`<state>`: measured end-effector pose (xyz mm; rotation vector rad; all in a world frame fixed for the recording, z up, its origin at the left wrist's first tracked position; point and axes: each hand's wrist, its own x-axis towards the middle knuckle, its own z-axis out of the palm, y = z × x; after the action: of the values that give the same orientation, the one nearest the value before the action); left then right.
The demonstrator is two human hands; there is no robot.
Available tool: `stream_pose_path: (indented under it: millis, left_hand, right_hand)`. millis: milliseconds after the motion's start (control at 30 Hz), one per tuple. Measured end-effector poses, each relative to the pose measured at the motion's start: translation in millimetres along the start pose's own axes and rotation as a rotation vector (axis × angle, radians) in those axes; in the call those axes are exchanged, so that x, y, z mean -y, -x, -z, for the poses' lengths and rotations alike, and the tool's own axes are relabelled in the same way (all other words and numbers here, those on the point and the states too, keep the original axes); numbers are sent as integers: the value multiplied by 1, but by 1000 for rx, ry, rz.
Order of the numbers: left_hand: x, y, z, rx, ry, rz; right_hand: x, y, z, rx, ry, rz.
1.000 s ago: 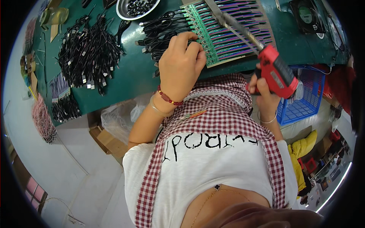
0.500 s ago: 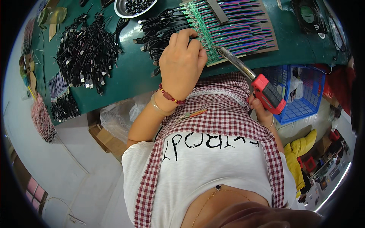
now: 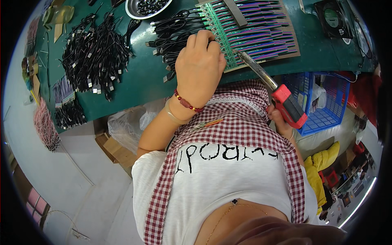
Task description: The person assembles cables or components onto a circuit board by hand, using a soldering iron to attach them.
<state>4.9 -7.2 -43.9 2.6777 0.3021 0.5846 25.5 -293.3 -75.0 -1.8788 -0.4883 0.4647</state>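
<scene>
My left hand (image 3: 200, 67) is over the near end of a row of green circuit boards (image 3: 211, 20), its fingers curled and pinched at the boards' left edge. What lies between the fingertips is hidden. Black USB cables (image 3: 179, 26) run up to that edge from the left, and striped multicoloured wires (image 3: 261, 45) lead off to the right. In my right hand (image 3: 280, 123) is a soldering iron (image 3: 289, 105) with a red and black handle. Its metal barrel slants up left, and the tip is by the boards, close to my left fingers; contact cannot be made out.
A dark bar (image 3: 235, 13) lies across the boards. On the green table (image 3: 134, 81) are a big heap of black cables (image 3: 96, 57), a metal bowl (image 3: 132, 14) of small black parts and a black fan-like unit (image 3: 332, 18). A blue crate (image 3: 322, 118) stands beside the table at right.
The whole view has shifted slightly. My left hand stays at the boards' edge, and the iron's tip remains close by, with its handle tilted slightly lower.
</scene>
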Motion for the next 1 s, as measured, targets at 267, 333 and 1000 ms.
stream_pose_path:
  millis: [267,333,1000]
  left_hand:
    - [-2,-2,0,23,-15,5]
    - [-2,-2,0,34,-25,3]
    - [0,-5,4,83,-9,-60]
  right_hand:
    - [10,-4,-4,-26,-83,-30]
    - [10,-5,-4,-11,-64,-2]
    - [10,4,-4,-50,-81,-58]
